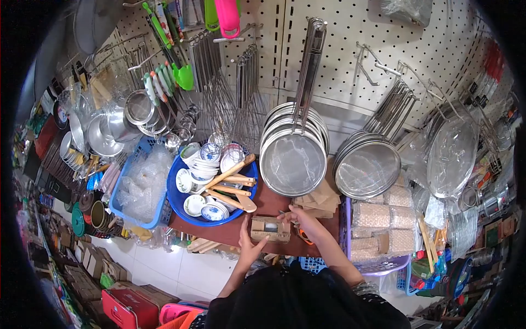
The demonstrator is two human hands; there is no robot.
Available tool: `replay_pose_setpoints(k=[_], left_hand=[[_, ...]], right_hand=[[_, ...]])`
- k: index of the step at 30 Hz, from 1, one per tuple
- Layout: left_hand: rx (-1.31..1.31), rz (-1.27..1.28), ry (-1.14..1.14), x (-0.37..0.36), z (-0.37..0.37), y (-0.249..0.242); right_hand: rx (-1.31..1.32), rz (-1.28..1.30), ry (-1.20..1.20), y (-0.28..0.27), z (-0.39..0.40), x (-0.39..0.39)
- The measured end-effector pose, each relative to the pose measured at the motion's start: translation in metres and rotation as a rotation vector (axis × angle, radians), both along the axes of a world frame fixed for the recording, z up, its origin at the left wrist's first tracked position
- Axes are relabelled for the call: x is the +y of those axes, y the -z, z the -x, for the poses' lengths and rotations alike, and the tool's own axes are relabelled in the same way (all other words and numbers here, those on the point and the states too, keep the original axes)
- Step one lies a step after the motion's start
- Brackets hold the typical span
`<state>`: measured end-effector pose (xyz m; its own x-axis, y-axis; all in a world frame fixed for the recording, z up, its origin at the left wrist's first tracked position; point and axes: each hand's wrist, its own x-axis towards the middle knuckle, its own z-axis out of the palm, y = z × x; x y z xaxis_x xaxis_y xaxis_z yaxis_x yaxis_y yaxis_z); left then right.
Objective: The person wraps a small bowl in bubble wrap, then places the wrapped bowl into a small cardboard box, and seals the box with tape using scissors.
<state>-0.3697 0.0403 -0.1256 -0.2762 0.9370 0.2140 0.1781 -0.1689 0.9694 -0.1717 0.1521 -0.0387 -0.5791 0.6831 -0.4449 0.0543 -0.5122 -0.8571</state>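
Observation:
A small brown cardboard box (278, 237) is in front of me at the table edge. Its top is partly open, and something whitish shows inside. My left hand (251, 245) grips the box from the left, thumb along the near side and fingers up the left end. At the far right corner, my right hand (298, 217) has its fingers pinched together. A thin dark piece shows at those fingertips, too small to name. Orange-handled scissors (304, 236) lie just right of the box, below my right wrist.
A blue basin (174, 204) of small bowls and wooden-handled utensils stands left of the box. Flat cardboard pieces (322, 198) lie behind my right hand. A purple basket (345, 225) with bubble-wrapped packs stands right. Strainers (293, 164) hang from the pegboard (339, 49) ahead.

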Motion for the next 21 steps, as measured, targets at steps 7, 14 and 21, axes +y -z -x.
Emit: replay_pose_setpoints(k=[7, 14, 21], left_hand=[[0.031, 0.03, 0.008, 0.006, 0.009, 0.012], [0.395, 0.092, -0.028, 0.006, 0.007, -0.002], [0.838, 0.102, -0.019, 0.001, -0.008, -0.039]], right_hand=[[-0.04, -0.047, -0.117, -0.015, 0.024, 0.012], [-0.09, -0.065, -0.094, 0.0, 0.028, 0.022], [-0.254, -0.184, -0.011, 0.067, 0.004, 0.025]])
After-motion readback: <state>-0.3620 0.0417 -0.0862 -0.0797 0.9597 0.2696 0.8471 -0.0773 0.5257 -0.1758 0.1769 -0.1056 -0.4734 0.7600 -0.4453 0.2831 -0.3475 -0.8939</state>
